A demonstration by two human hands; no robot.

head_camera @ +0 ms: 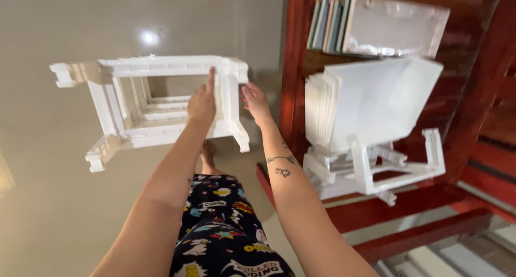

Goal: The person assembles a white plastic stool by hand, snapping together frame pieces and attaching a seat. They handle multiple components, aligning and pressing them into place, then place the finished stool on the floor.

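Gripping ribbed white plastic rack (156, 108)

left hand (201, 104): its palm and fingertips hide behind the white plastic stool (161, 102).
right hand (255, 101): only its back shows; its grip cannot be told.
stool's far leg: blurry and too bright.
stack of white sheets (371, 102): it covers the top of the white rack (376, 169).
books (329, 24): too small to tell apart.
arms: cut off at the bottom edge.
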